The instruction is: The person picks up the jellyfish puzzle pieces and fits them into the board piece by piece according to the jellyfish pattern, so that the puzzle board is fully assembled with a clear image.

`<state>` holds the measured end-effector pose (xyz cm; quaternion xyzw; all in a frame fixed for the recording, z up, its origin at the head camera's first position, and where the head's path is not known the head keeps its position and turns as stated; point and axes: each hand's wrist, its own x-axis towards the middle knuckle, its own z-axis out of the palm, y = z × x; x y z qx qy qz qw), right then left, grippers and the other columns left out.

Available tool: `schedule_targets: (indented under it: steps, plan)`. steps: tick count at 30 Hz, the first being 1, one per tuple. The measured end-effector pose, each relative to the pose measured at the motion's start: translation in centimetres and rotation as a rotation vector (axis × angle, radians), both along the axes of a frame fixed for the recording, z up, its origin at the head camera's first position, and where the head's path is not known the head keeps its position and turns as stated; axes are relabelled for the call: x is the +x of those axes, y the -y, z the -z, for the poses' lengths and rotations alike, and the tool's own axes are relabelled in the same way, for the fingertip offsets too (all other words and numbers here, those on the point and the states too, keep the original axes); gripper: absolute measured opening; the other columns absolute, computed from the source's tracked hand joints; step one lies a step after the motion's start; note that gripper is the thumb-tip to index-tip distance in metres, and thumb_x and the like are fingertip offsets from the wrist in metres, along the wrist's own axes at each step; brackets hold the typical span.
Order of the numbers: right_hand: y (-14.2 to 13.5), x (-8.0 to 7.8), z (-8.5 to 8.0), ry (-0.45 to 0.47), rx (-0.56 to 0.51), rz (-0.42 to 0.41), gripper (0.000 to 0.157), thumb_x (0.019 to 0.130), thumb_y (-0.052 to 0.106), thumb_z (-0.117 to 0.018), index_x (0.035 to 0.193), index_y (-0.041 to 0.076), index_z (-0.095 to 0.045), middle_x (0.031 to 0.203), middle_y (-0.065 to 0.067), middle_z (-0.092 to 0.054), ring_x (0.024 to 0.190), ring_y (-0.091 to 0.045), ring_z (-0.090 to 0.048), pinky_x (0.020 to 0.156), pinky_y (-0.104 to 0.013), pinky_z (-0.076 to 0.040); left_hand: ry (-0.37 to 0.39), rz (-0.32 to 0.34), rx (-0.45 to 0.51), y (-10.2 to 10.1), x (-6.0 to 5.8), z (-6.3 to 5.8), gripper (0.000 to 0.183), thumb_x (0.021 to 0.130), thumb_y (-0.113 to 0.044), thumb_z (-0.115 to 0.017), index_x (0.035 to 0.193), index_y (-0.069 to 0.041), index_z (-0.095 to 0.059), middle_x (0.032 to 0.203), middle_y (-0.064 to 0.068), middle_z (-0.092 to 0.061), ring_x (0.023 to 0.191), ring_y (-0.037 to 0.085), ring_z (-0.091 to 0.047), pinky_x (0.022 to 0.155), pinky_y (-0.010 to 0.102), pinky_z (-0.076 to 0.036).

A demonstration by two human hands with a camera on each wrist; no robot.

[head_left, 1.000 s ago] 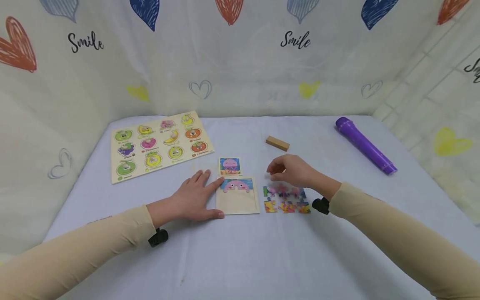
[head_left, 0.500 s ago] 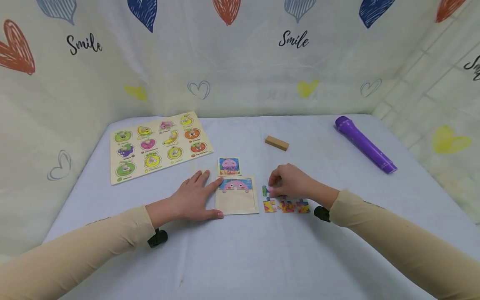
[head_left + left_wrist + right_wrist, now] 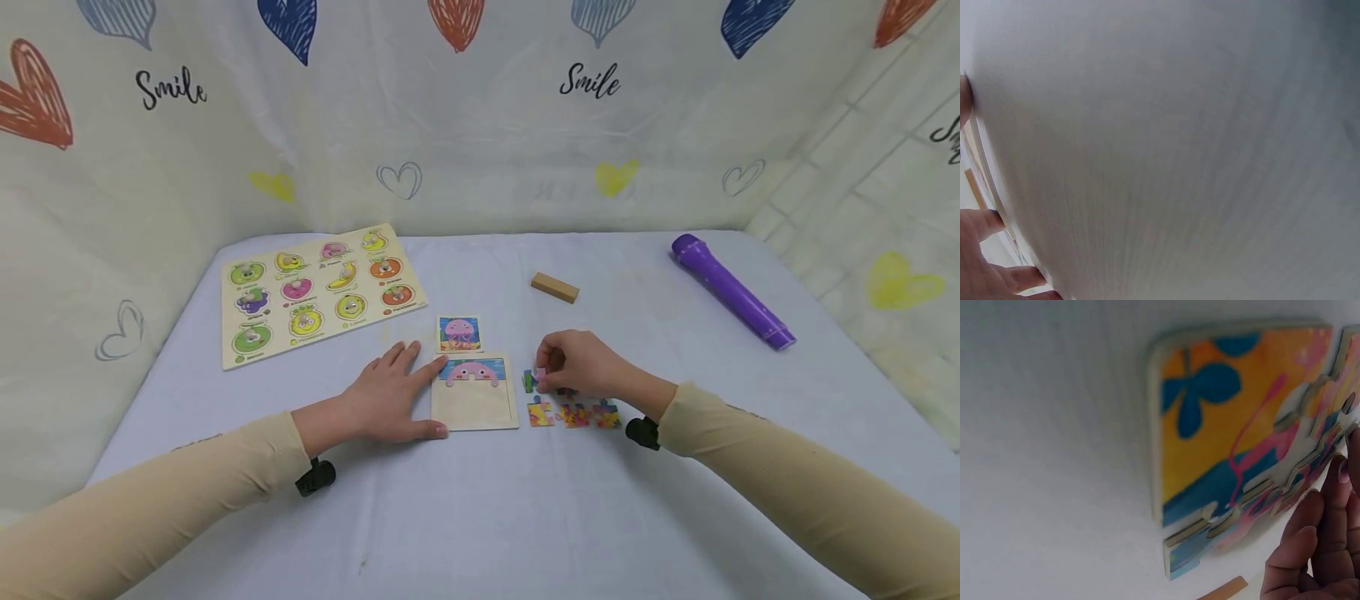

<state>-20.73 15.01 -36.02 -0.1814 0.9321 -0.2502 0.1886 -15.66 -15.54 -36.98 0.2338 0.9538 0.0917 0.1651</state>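
Note:
My left hand [image 3: 386, 400] lies spread, with index finger and thumb at the left edge of a small wooden puzzle board [image 3: 474, 408]. The board's top strip shows a pink octopus's eyes; below it is bare wood. My right hand [image 3: 581, 364] pinches a green, blue and pink jigsaw piece [image 3: 529, 381] just right of the board. It partly covers the upper row of pieces. A lower row of yellow-orange jigsaw pieces [image 3: 575, 415] lies in front. In the right wrist view, an orange and blue corner piece [image 3: 1200, 437] is close, beyond it the curled fingers [image 3: 1329, 519].
A small octopus picture card [image 3: 458, 333] touches the board's far edge. Farther left lies a fruit puzzle board [image 3: 322, 292]. A wooden block [image 3: 555, 287] sits behind the right hand, and a purple microphone-shaped toy [image 3: 731, 290] at the far right.
My right hand has come down from above the pieces onto the upper-left piece and now pinches it; the piece has shifted slightly left. The left hand stays in place.

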Motion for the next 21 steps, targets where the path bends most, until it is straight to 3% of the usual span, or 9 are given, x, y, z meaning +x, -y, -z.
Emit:
schedule_targets:
  steps: [7, 15, 21]
  plan:
    - [0.7, -0.3, -0.5, -0.012, -0.092, 0.006, 0.011, 0.093, 0.017, -0.077, 0.093, 0.011, -0.068, 0.086, -0.002, -0.067, 0.081, -0.017, -0.057, 0.074, -0.029, -0.047, 0.001, -0.002, 0.0, 0.1, 0.0, 0.0, 0.098, 0.087, -0.064, -0.068, 0.163, -0.018, -0.028, 0.168, 0.027, -0.018, 0.154, 0.05, -0.018, 0.118, 0.068, -0.027]
    - [3.2, -0.4, -1.2, 0.113, -0.201, 0.107, 0.013, 0.095, 0.022, -0.075, 0.097, 0.009, -0.072, 0.082, -0.006, -0.069, 0.077, -0.02, -0.06, 0.066, -0.029, -0.047, 0.009, -0.004, 0.007, 0.1, -0.1, 0.1, 0.097, 0.088, -0.065, -0.068, 0.163, -0.019, -0.028, 0.168, 0.026, -0.018, 0.155, 0.049, -0.017, 0.119, 0.067, -0.026]
    - [5.6, -0.6, -0.8, 0.176, -0.214, 0.097, 0.014, 0.094, 0.021, -0.076, 0.098, 0.008, -0.073, 0.077, -0.005, -0.073, 0.07, -0.014, -0.063, 0.062, -0.024, -0.046, 0.004, -0.004, 0.005, 0.1, -0.1, 0.1, 0.097, 0.088, -0.066, -0.068, 0.163, -0.019, -0.028, 0.168, 0.026, -0.018, 0.155, 0.05, -0.017, 0.118, 0.067, -0.027]
